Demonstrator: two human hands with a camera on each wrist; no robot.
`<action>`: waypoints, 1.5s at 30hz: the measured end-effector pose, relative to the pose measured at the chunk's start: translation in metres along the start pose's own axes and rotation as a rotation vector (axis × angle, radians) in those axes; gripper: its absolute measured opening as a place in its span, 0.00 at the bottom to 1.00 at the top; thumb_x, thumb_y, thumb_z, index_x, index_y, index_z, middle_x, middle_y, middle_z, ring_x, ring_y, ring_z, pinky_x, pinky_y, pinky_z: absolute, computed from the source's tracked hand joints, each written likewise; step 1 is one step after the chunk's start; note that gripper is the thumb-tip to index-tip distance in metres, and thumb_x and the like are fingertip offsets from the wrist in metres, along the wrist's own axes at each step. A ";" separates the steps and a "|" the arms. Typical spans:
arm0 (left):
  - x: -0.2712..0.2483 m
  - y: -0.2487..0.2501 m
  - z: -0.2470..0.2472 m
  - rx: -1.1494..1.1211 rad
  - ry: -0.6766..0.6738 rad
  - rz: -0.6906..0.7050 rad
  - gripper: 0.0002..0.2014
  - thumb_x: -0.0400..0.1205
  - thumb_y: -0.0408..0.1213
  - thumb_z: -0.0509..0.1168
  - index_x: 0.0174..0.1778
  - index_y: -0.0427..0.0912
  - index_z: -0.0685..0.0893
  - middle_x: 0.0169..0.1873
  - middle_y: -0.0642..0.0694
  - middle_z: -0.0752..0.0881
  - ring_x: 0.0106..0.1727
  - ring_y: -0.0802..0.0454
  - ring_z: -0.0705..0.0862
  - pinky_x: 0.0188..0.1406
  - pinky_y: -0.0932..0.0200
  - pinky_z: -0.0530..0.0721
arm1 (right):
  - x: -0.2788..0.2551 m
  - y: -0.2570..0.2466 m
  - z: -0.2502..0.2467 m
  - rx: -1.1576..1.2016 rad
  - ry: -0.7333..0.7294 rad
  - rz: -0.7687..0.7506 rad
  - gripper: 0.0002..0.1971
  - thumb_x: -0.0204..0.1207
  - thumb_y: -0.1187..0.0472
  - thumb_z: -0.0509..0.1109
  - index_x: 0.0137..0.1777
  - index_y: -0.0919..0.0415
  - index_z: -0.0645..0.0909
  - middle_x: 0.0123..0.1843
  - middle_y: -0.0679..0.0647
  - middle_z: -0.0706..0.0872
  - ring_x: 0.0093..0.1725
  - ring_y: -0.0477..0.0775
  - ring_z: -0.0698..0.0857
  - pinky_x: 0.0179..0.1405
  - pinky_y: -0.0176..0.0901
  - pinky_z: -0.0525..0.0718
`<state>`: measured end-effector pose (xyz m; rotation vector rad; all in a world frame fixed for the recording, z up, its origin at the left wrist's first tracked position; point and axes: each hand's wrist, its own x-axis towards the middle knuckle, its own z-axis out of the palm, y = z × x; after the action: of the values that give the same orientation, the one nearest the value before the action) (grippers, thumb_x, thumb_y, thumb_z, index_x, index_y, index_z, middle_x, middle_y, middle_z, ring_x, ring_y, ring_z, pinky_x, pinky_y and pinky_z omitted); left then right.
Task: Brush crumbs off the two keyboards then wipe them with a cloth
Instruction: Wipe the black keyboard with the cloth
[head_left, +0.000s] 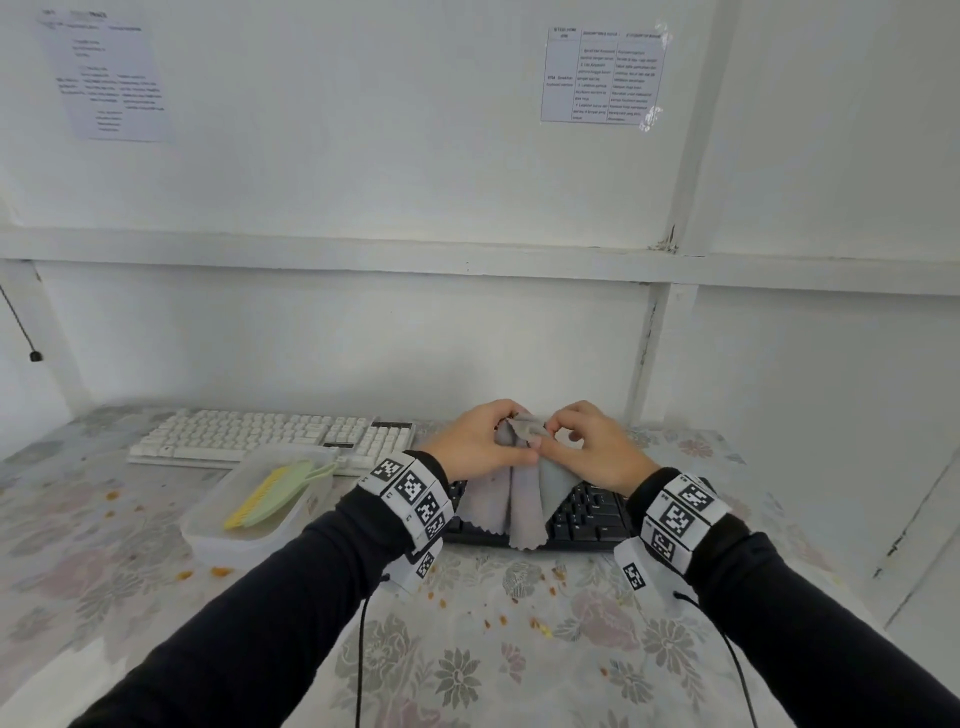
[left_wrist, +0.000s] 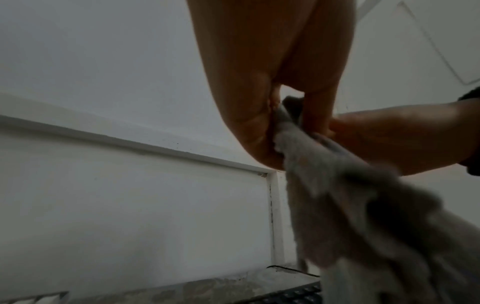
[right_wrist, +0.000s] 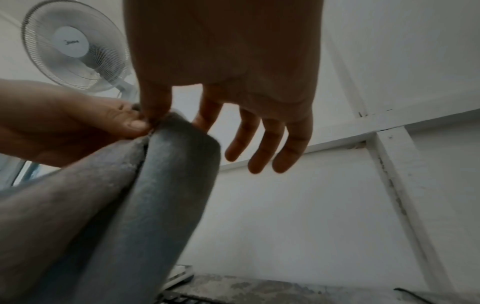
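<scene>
A grey cloth (head_left: 519, 493) hangs in folds above the black keyboard (head_left: 587, 514), held up by both hands. My left hand (head_left: 483, 441) grips its top edge between thumb and fingers; the left wrist view shows the cloth (left_wrist: 337, 185) bunched in that grip. My right hand (head_left: 587, 441) pinches the same top edge with thumb and index finger, and in the right wrist view its other fingers (right_wrist: 265, 144) hang loose beside the cloth (right_wrist: 161, 185). The white keyboard (head_left: 270, 436) lies at the back left. A green brush (head_left: 270, 493) with yellow bristles lies in a clear plastic tray (head_left: 208, 540).
Orange crumbs (head_left: 519, 608) lie scattered on the floral tablecloth (head_left: 467, 675) in front of the black keyboard and left of the tray. White wall panels stand close behind the table. A white fan (right_wrist: 72, 45) shows in the right wrist view.
</scene>
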<state>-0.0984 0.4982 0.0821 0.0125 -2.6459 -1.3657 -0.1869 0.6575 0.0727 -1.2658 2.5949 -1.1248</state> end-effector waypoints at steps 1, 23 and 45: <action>0.002 -0.003 0.000 -0.012 0.034 0.001 0.10 0.77 0.34 0.70 0.53 0.47 0.81 0.46 0.49 0.85 0.50 0.54 0.82 0.52 0.63 0.80 | 0.000 0.001 -0.003 0.009 -0.046 0.023 0.10 0.76 0.48 0.68 0.43 0.54 0.83 0.55 0.54 0.76 0.50 0.43 0.75 0.54 0.33 0.71; 0.010 -0.001 0.032 -0.126 0.250 -0.372 0.09 0.77 0.33 0.66 0.49 0.40 0.73 0.36 0.45 0.79 0.24 0.55 0.80 0.14 0.68 0.79 | 0.005 0.009 0.013 0.192 0.299 0.252 0.16 0.74 0.59 0.72 0.51 0.59 0.67 0.38 0.49 0.75 0.39 0.49 0.76 0.32 0.35 0.69; 0.011 -0.076 -0.019 0.366 0.011 -0.814 0.12 0.88 0.35 0.48 0.38 0.42 0.67 0.74 0.35 0.71 0.76 0.42 0.68 0.71 0.58 0.65 | 0.023 0.017 0.023 0.091 0.044 0.413 0.20 0.76 0.73 0.56 0.68 0.62 0.72 0.53 0.59 0.80 0.47 0.56 0.77 0.32 0.38 0.70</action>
<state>-0.1117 0.4373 0.0329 1.2414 -2.9531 -0.9675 -0.2060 0.6346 0.0506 -0.6480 2.6266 -1.1763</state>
